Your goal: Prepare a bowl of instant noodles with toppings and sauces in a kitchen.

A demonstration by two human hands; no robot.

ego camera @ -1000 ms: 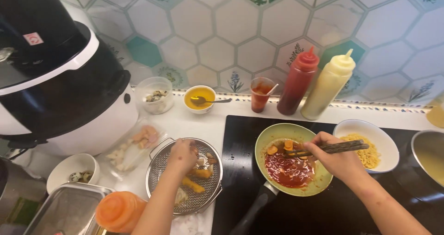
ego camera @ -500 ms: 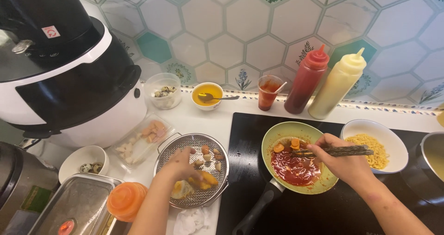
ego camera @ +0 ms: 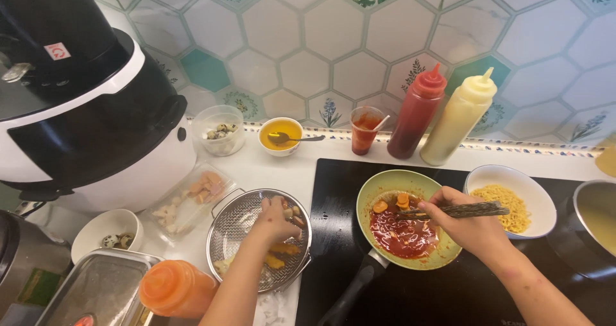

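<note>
The strainer (ego camera: pixel 239 236) sits left of the pan (ego camera: pixel 391 186) on the stove (ego camera: pixel 333 191); the noodle bowl (ego camera: pixel 538 197) lies right of the pan; two squeeze bottles (ego camera: pixel 417 114) stand far behind.

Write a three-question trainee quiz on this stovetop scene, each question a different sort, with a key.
1. True or false: the right hand holds dark chopsticks over the green frying pan.
2. The left hand reaches into: A) the bowl of yellow noodles B) the wire mesh basket C) the red squeeze bottle
3. Fill in: the sauce in the pan is ____ in colour.

Key: 1 true; 2 B; 3 red.
</note>
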